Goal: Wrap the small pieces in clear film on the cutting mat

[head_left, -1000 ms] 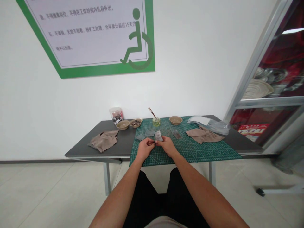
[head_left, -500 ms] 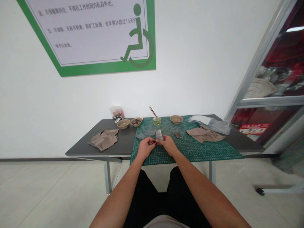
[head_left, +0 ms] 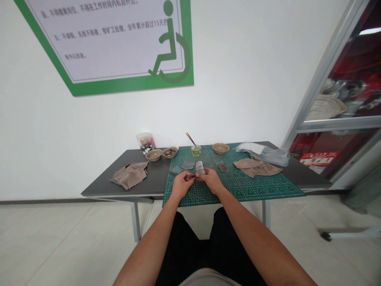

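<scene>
Over the green cutting mat [head_left: 253,187] my two hands meet, fingertips almost touching. My left hand [head_left: 182,184] is closed in a pinch on a tiny dark piece, too small to name. Between the thumb and fingers of my right hand [head_left: 212,180] is a thin grey, marked rectangular sheet [head_left: 199,167], standing up from the grip; its lower end is hidden by the fingers. Just beyond my left hand lie a clear greyish sheet [head_left: 188,165] and a smaller sheet [head_left: 176,169]. Right of my right hand rests a dark-stained sheet [head_left: 222,166].
A glass jar [head_left: 196,151] with thin sticks stands at the back. Bowls [head_left: 154,155] and a plastic tub [head_left: 145,143] are at back left, another bowl [head_left: 220,148] at back right. Brown cloths [head_left: 131,176] lie on both sides, with a plastic bag [head_left: 275,156] at right.
The view has shifted slightly. My hands stay together at the same spot, keeping the same hold on the grey sheet and the tiny piece.
</scene>
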Tool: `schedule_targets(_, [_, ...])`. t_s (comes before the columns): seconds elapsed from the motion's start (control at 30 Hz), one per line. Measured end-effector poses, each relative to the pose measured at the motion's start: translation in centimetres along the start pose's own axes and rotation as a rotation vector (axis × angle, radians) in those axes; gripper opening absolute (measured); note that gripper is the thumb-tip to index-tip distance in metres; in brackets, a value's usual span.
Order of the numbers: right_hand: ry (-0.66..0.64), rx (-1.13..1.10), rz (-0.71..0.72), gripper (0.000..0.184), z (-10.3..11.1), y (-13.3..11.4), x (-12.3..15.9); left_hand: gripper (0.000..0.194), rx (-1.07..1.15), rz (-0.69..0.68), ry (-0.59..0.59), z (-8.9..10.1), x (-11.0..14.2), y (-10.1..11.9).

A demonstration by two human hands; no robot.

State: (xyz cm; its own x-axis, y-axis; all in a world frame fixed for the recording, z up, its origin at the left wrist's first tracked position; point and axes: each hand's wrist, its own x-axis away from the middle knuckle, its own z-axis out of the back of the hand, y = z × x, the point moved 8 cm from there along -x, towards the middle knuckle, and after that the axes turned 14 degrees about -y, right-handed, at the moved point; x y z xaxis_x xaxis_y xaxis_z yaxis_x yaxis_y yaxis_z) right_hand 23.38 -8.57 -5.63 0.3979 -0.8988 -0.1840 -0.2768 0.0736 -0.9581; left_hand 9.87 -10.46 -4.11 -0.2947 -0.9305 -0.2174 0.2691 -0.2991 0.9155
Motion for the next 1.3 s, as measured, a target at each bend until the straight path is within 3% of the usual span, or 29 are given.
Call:
schedule_targets(0.33, [0.017, -0.016, -0.019, 0.031, -0.2, -0.4, 0.3, 0.014, 0.046, -0.004, -0.029, -0.1, 0.0, 0.4])
schedule_targets(0.63, [-0.045, -0.015, 0.020, 0.027, -0.5, -0.4, 0.1, 0.016, 0.086, -0.001, -0.027, -0.1, 0.0, 0.2])
schedule_targets(0.83, [0.090, -0.062, 0.021, 0.032, 0.6, -0.3, 0.2, 0.020, 0.110, -0.009, 0.030, 0.7, 0.2, 0.4])
schedule_targets(0.93, [0.099, -0.064, 0.028, 0.034, 0.7, -0.4, 0.2, 0.018, 0.139, -0.016, 0.053, 0.9, 0.2, 0.4])
schedule_targets(1.17, [0.069, 0.227, 0.129, 0.023, 0.4, -1.3, 0.5, 0.018, 0.090, -0.021, 0.027, 0.4, -0.2, 0.2])
schedule_targets(1.3, [0.028, 0.170, 0.179, 0.042, 0.0, -1.1, 0.4, 0.024, 0.074, 0.008, 0.023, 0.5, -0.3, -0.1])
